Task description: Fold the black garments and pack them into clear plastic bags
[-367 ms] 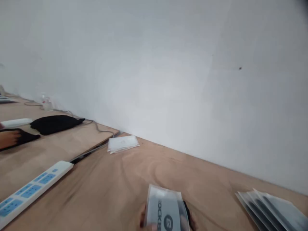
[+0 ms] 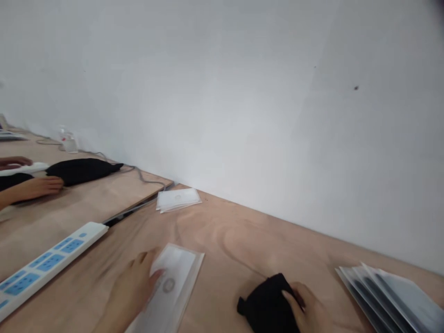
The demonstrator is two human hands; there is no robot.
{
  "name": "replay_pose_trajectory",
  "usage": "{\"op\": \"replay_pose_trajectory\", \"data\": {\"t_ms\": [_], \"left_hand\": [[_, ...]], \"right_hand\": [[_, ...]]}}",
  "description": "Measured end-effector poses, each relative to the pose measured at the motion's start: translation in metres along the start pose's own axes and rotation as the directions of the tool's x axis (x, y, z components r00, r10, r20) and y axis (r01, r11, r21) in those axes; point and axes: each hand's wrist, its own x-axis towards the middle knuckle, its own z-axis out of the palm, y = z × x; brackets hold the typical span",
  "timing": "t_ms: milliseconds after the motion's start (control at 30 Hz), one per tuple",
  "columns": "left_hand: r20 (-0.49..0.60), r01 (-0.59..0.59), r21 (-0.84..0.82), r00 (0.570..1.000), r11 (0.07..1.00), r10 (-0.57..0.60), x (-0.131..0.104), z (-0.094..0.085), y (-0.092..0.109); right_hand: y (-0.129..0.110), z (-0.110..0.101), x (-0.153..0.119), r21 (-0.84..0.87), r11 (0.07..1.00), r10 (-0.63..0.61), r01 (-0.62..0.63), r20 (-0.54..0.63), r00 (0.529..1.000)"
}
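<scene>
Cloth bundle [image 2: 265,307] first, since it's the floppy one: black, matte, folded into a rough block with a little nub poking out at its left corner. It's on the counter [image 2: 222,231] near the bottom of the view, under the right hand [image 2: 310,310], whose fingers are pinched round its right side with the thumb on top. Looks light and soft, so squeezing probably can't hurt it, but a one-sided grip might let the folds sag or open up. Thumb on top, fingers underneath, close to the middle would be a safer hold imo

Frosted sleeve [image 2: 189,273] is the other piece, lower middle of the view, left of the bundle and apart from it. It's flat and milky, with a white panel and a blurry grey round logo; the lettering is too soft to read. The left hand [image 2: 135,280] has it by the left edge, thumb over the face and the other fingers mostly hidden, so how far under they reach is hard to tell. Probably thin, bendy and kinda slick, likely to crease if pinched hard. Best held lightly by an edge, away from the logo
</scene>
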Motion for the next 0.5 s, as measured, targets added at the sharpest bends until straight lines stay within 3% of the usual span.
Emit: {"op": "replay_pose_trajectory", "data": {"t_ms": [67, 100, 133, 167, 200, 233, 267, 333, 400, 433, 500], "left_hand": [[0.055, -0.162, -0.268, 0.982, 0.950, 0.183, -0.005, -0.013, 0.054], [0.133, -0.257, -0.409, 0.933, 0.876, 0.336, -0.010, -0.017, 0.085], [0.217, -0.333, -0.533, 0.834, 0.778, 0.507, -0.014, -0.021, 0.116], [0.285, -0.348, -0.644, 0.717, 0.681, 0.636, -0.018, -0.023, 0.143], [0.330, -0.306, -0.730, 0.626, 0.611, 0.707, -0.020, -0.024, 0.165], [0.383, -0.246, -0.768, 0.564, 0.591, 0.732, -0.019, -0.023, 0.179], [0.428, -0.182, -0.785, 0.532, 0.592, 0.731, -0.016, -0.021, 0.187], [0.486, -0.096, -0.768, 0.556, 0.633, 0.674, -0.002, -0.014, 0.184], [0.484, -0.089, -0.731, 0.631, 0.676, 0.606, 0.022, -0.008, 0.171], [0.460, -0.116, -0.707, 0.674, 0.698, 0.578, 0.036, -0.007, 0.166], [0.351, -0.219, -0.644, 0.767, 0.733, 0.538, 0.065, -0.010, 0.165]], "right_hand": [[-0.032, -0.002, -0.005, 0.046, 0.996, -0.079, 0.075, 0.085, 0.993], [-0.050, -0.003, -0.007, 0.068, 0.989, -0.143, 0.134, 0.148, 0.979], [-0.068, -0.007, -0.009, 0.092, 0.980, -0.195, 0.179, 0.215, 0.957], [-0.083, -0.012, -0.009, 0.122, 0.970, -0.240, 0.212, 0.301, 0.923], [-0.095, -0.019, -0.009, 0.153, 0.964, -0.262, 0.219, 0.382, 0.886], [-0.102, -0.028, -0.008, 0.176, 0.964, -0.257, 0.197, 0.448, 0.856], [-0.103, -0.038, -0.006, 0.189, 0.970, -0.231, 0.155, 0.507, 0.830], [-0.088, -0.060, 0.000, 0.166, 0.985, -0.131, 0.040, 0.586, 0.799], [-0.060, -0.081, 0.012, 0.106, 0.993, -0.032, -0.042, 0.612, 0.790], [-0.045, -0.090, 0.019, 0.075, 0.995, 0.003, -0.059, 0.593, 0.806], [-0.021, -0.107, 0.039, 0.028, 0.998, 0.045, -0.063, 0.436, 0.899]]}}
